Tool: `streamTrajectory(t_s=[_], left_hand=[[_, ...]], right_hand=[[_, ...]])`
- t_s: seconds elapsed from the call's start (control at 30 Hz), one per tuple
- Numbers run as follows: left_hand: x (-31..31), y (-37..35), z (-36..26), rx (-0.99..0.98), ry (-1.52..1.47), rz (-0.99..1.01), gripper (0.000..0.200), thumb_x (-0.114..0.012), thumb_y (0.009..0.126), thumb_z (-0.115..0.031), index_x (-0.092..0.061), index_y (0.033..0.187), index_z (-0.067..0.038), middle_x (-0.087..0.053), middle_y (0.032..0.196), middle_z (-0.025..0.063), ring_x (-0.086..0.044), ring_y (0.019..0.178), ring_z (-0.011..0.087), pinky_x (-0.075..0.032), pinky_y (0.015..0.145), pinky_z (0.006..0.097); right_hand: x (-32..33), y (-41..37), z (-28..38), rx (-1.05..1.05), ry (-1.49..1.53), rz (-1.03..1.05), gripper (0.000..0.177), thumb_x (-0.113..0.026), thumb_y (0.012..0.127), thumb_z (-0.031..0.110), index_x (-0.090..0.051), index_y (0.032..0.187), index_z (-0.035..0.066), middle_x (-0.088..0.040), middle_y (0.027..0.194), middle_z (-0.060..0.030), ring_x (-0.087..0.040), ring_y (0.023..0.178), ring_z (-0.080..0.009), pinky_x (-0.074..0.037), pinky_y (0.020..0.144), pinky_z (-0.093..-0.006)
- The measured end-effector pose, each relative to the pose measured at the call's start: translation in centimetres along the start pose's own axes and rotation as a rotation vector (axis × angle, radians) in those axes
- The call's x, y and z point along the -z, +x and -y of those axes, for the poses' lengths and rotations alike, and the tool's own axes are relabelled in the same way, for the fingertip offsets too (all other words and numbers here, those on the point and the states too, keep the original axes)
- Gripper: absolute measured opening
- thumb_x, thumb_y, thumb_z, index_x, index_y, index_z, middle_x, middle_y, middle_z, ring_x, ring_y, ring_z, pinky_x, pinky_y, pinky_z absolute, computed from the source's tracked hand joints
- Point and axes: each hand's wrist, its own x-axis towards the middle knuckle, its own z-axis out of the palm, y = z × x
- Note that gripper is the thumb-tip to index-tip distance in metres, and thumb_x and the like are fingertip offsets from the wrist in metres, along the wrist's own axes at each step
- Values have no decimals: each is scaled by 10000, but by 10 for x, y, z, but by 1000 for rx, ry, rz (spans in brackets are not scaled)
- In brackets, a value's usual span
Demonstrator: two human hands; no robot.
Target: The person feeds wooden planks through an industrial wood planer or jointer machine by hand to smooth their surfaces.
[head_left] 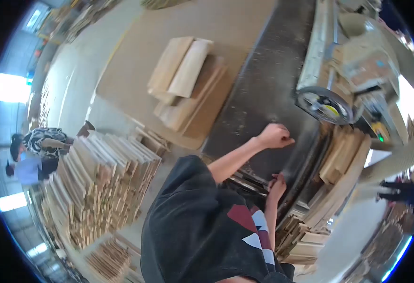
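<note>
Above the dark work surface, my left hand has its fingers curled in; whatever they hold, if anything, is hidden. My right hand is lower, near the metal-railed near edge of the surface. Its fingers are bent together, and I cannot make out anything between them. A dark wheel with a yellow centre is part of the machine beyond my hands. To the right of my hands, long light boards lie stacked beside the surface.
A brown panel left of the dark surface carries a small pile of boards. A large stack of wood strips stands at the left, with two people behind it. A thick hose runs at the right; another person is beyond.
</note>
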Motion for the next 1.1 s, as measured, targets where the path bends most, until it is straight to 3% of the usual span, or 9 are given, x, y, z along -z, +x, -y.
streamTrajectory(t_s=[0.17,0.3,0.37,0.53,0.67,0.77,0.87,1.0,1.1], left_hand=[[194,-50,56,109,429,-610,123,-788,815,-207,-714,755,-129,-686,751,61,-652,786,312,-499,779,468],[271,-90,103,446,669,-673,412,-782,830,-299,-699,1196,-130,-600,1284,244,-568,1179,394,-447,985,520],[275,-102,99,729,849,-352,694,-760,837,-423,-539,1445,-171,-373,1509,319,-394,1356,494,-326,1093,616],[292,-96,108,988,768,-368,715,-749,833,-444,-507,1477,-252,-321,1565,332,-337,1418,502,-265,1144,613],[319,-87,75,1051,563,-273,628,-771,836,-395,-594,1398,-175,-654,1304,220,-569,1281,388,-411,1100,463],[305,-99,57,805,-840,-566,592,-721,910,-358,-593,1351,16,-708,1126,164,-703,1010,232,-565,865,371],[262,-102,-7,714,-1653,-526,529,-667,952,-309,-592,1356,25,-702,1135,117,-697,1019,208,-567,849,373],[188,-87,-54,754,-1688,-249,505,-627,971,-296,-587,1358,26,-709,1118,98,-702,957,202,-567,831,364],[117,-79,-33,930,-680,-214,436,-802,829,-288,-727,1168,-22,-660,1198,169,-672,1002,292,-554,849,419]], right_hand=[[-8,-5,12,-26,-6,-35,447,-556,1054,409,-622,831,28,-450,514,4,-393,384,-78,-244,352,-241],[-7,-4,13,-27,-7,-46,451,-564,1049,424,-618,827,35,-450,514,12,-404,395,-74,-244,350,-247],[-6,-2,12,-28,-21,-48,450,-565,1048,425,-618,829,36,-452,517,13,-404,395,-73,-246,351,-247],[-6,-8,17,2,-41,-1,447,-571,1047,421,-618,816,41,-456,515,10,-399,395,-68,-249,359,-243],[-2,-8,19,-26,-86,11,432,-567,1050,409,-637,856,30,-467,529,7,-397,395,-69,-252,362,-244],[4,-2,14,-17,-60,47,428,-564,1045,427,-642,886,37,-465,522,11,-397,384,-75,-252,362,-253],[8,0,16,-71,-32,141,452,-525,1053,468,-643,942,46,-453,515,17,-390,379,-76,-245,365,-254],[3,-9,29,-77,2,139,488,-520,1056,462,-675,958,10,-535,561,-11,-444,413,-87,-285,395,-254],[0,-8,18,98,-114,95,498,-513,1061,445,-692,948,-6,-562,559,-34,-504,463,-95,-347,439,-278]])
